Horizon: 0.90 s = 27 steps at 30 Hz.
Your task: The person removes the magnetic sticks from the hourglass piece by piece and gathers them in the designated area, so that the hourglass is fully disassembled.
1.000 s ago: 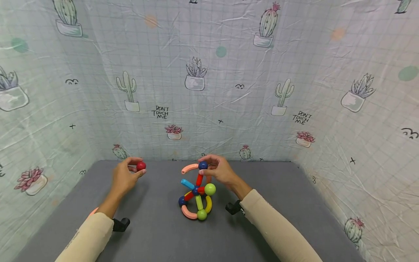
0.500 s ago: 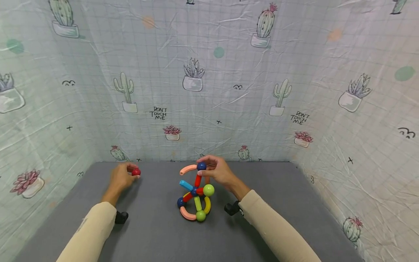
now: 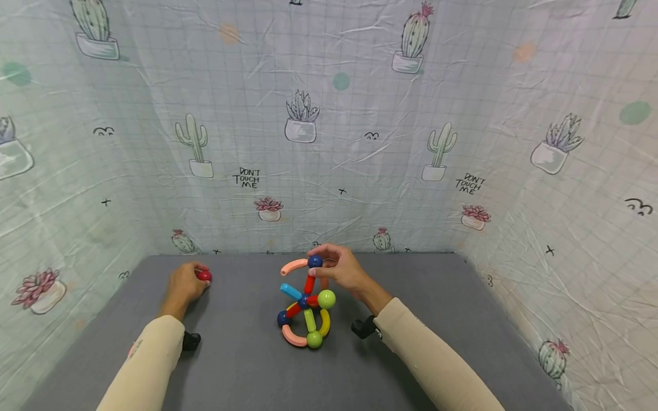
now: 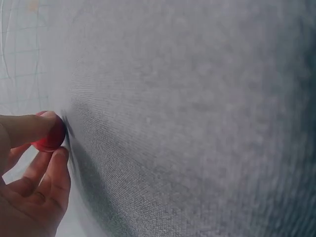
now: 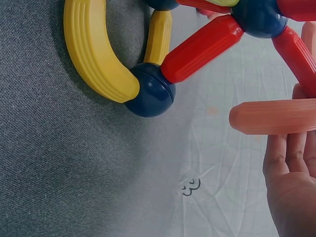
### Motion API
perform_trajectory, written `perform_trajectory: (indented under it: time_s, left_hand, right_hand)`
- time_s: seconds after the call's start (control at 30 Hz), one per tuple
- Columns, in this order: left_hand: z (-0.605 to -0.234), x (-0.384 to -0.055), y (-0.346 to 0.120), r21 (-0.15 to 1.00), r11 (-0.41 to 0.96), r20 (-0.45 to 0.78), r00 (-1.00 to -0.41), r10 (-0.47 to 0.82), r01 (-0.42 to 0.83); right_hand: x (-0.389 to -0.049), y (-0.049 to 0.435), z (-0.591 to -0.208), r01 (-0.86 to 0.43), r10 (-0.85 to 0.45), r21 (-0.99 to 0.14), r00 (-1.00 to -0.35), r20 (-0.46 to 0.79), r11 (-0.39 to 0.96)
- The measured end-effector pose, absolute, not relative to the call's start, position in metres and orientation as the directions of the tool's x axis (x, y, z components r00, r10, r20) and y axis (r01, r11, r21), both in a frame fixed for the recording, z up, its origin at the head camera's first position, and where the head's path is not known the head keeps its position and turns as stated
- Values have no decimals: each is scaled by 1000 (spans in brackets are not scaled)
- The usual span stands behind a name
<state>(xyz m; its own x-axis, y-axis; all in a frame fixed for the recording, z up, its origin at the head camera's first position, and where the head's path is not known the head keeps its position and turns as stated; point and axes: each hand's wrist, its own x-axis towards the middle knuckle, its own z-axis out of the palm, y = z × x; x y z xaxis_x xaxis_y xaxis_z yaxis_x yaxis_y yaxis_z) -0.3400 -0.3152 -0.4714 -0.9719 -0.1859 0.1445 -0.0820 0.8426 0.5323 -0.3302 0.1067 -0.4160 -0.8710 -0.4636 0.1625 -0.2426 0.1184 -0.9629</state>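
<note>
My left hand (image 3: 185,283) pinches a red ball (image 3: 205,275) low over the left side of the table. In the left wrist view the red ball (image 4: 55,136) sits between thumb and fingers, right at the grey surface. My right hand (image 3: 346,271) grips the dark blue ball (image 3: 315,261) at the top of a ball-and-rod magnetic construction. From that top ball a salmon curved rod (image 3: 294,266) juts left, its other end free. Lower down are a light blue rod (image 3: 291,291), a light green ball (image 3: 326,299) and a yellow curved rod (image 5: 91,49) in the base ring.
The grey table (image 3: 241,365) runs back to a hanging cloth (image 3: 339,160) printed with cacti, which also encloses both sides. A salmon piece (image 3: 135,347) shows partly beside my left sleeve. Black wrist cameras (image 3: 191,342) stick out from both wrists.
My left hand has moved left and down to the table with the red ball. My right hand stays on the top blue ball, and the construction keeps its shape.
</note>
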Motion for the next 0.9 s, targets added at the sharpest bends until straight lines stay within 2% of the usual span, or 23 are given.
perform_trajectory:
  time_s: [0.2, 0.3, 0.43, 0.53, 0.73, 0.9]
  left_hand:
    - [-470, -338, -316, 507, 861, 196, -967, -164, -44]
    - [-466, -333, -309, 474, 881, 285, -947, -149, 4]
    - [-456, -324, -293, 405, 907, 445, -891, -85, 115]
    - [-445, -316, -277, 377, 906, 509, -860, -29, 193]
    - [-428, -296, -237, 476, 829, 473, -880, 41, 294]
    - [-424, -278, -204, 637, 693, 315, -935, 164, 337]
  right_hand:
    - [-330, 106, -415, -246, -459, -962, -873, 167, 116]
    - [-329, 107, -415, -243, -462, -963, -871, 165, 114]
    - [-330, 107, -415, -245, -468, -963, -868, 168, 109]
    - [-330, 106, -415, -247, -465, -963, -869, 169, 111]
    - [-329, 106, -414, -244, -463, -962, -871, 164, 119]
    - [-330, 107, -415, -242, -459, -963, -873, 164, 116]
